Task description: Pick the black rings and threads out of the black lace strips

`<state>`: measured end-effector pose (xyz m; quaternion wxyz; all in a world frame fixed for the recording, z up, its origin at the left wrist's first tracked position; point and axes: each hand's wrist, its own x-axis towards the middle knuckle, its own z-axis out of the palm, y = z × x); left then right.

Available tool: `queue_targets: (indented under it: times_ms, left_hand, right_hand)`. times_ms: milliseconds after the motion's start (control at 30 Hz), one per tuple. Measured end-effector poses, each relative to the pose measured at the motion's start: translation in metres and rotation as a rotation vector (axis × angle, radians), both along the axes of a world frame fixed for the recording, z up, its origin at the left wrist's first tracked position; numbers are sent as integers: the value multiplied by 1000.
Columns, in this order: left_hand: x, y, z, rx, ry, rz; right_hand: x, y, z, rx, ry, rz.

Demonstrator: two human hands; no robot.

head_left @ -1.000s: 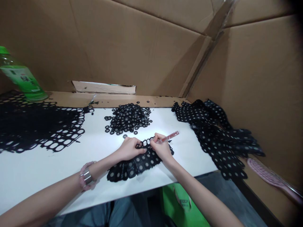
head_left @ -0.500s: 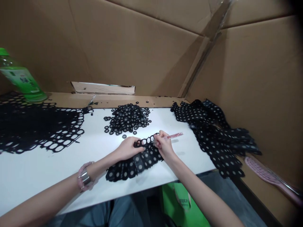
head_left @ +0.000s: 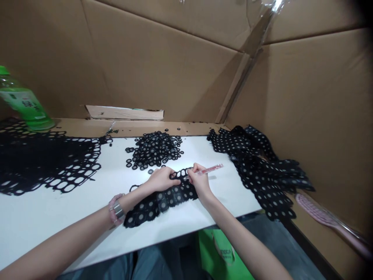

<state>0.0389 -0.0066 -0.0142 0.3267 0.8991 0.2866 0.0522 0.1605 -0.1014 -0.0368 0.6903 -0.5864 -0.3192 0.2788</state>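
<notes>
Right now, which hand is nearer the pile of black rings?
Left: the left hand sits below the pile of black rings; the right hand is farther, below and right of it.

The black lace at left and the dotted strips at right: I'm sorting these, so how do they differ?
The black openwork lace on the left is an open net of large oval holes, while the dotted lace strips on the right are denser, with small round dots. The openwork lace spreads in one wide sheet running out of view; the dotted strips lie bunched in overlapping folds. Both are black and lie along the sides of the white board.
</notes>
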Motion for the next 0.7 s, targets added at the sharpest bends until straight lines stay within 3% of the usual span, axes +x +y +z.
queue_targets:
  times_ms: [167,400,700]
  left_hand:
    - [-4,3,-8,-27,-78,-16]
    - [-5,3,-9,-27,-97,-25]
    - [-6,0,-9,-44,-167,-53]
  right_hand:
    - [1,-3,-1,-130,-280,14]
    - [3,-3,-3,-135,-383,-41]
    - [0,-2,-3,-153,-501,-12]
